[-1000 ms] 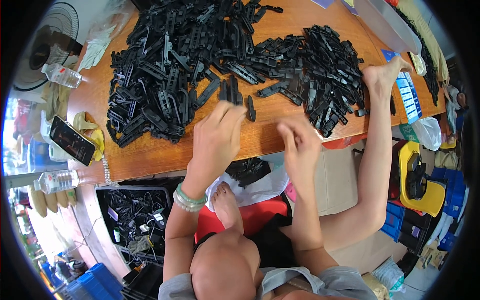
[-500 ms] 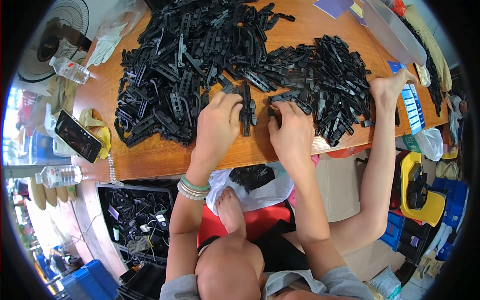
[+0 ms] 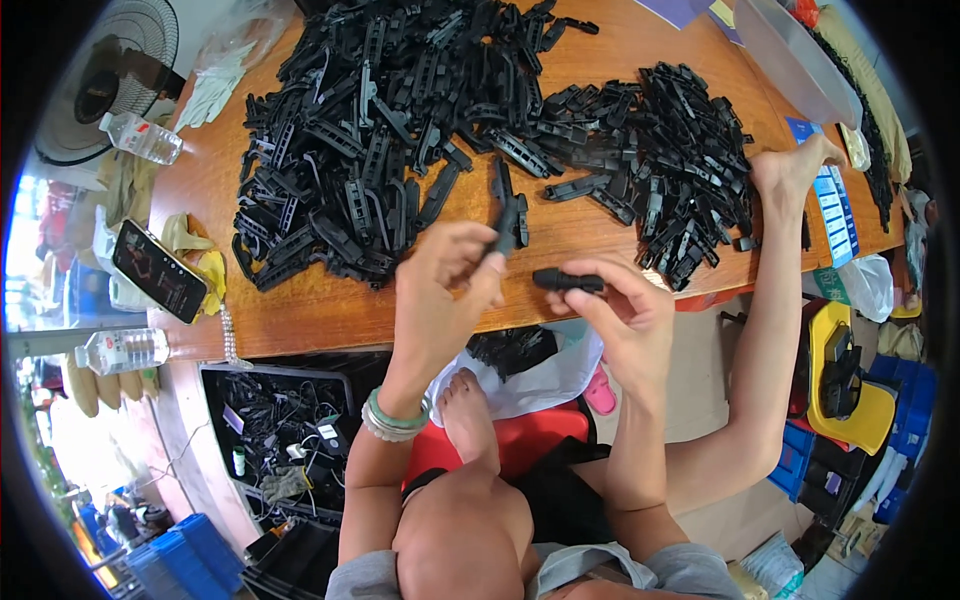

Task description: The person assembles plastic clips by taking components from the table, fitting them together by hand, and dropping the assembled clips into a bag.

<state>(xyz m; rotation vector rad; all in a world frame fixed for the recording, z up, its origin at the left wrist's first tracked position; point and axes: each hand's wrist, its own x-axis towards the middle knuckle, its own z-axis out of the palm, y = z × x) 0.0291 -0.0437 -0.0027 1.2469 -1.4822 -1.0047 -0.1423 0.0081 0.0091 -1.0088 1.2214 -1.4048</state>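
My left hand (image 3: 448, 285) is raised at the table's near side, thumb and fingers pinching a long, narrow black plastic part (image 3: 506, 205) that points away from me. To its right, my right hand (image 3: 632, 310) grips a short, stubby black plastic piece (image 3: 566, 281) between thumb and fingers, its blunt end facing left. The two pieces are apart. Beyond my left hand spreads a big heap of long black slotted plastic parts (image 3: 375, 150). A smaller heap of slim black plastic pieces (image 3: 690, 165) lies at the right.
On the wooden table (image 3: 300, 318), a phone (image 3: 160, 270) leans at the left near two plastic bottles (image 3: 142, 138). A fan (image 3: 105, 85) stands far left. My bare foot (image 3: 795, 165) rests on the right side, by a translucent tub (image 3: 800, 60). Below left sits a black crate (image 3: 285, 430).
Both hands have drawn back from the table toward me. The left has lifted a long black part, and the right now shows a short black piece in its fingers.
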